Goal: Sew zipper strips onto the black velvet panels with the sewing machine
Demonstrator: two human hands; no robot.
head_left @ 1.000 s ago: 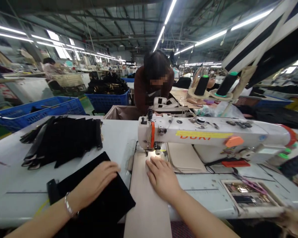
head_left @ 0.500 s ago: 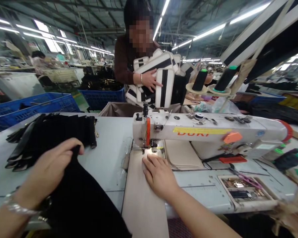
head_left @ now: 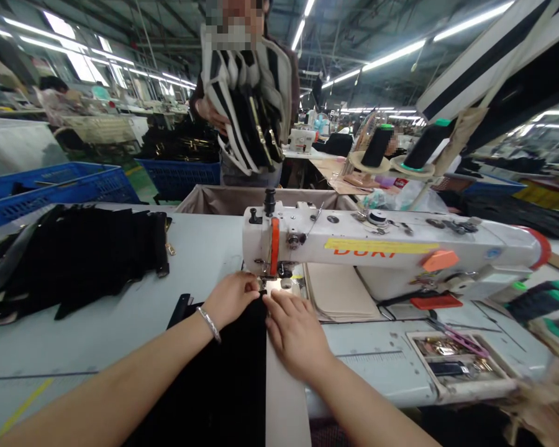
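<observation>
A long black fabric piece (head_left: 218, 372) lies over a beige panel (head_left: 286, 397), its edge running along the panel's length. With fingers pinched, my left hand (head_left: 233, 299) grips the top corner of the black fabric, just left of the needle area. My right hand (head_left: 298, 332) rests flat on the beige panel, fingers stretched toward the presser foot (head_left: 285, 283), fingertips close to the black edge. Both hands are at the head of a white sewing machine (head_left: 377, 239) with its lamp lit. Needle and fabric contact are partly hidden by the fingers.
A pile of black pieces (head_left: 84, 257) lies on the table's left. Beige panels (head_left: 340, 292) are stacked under the machine arm. A parts tray (head_left: 461, 360) with scissors sits right. Behind a fabric-lined bin (head_left: 209, 202), a person (head_left: 284, 81) holds black-and-white pieces. Blue crates (head_left: 51, 192) stand left.
My left hand has brought the black fabric from the pile to the needle area, onto the beige panel. My right hand has barely moved. The person opposite has lifted the bundle from the bin.
</observation>
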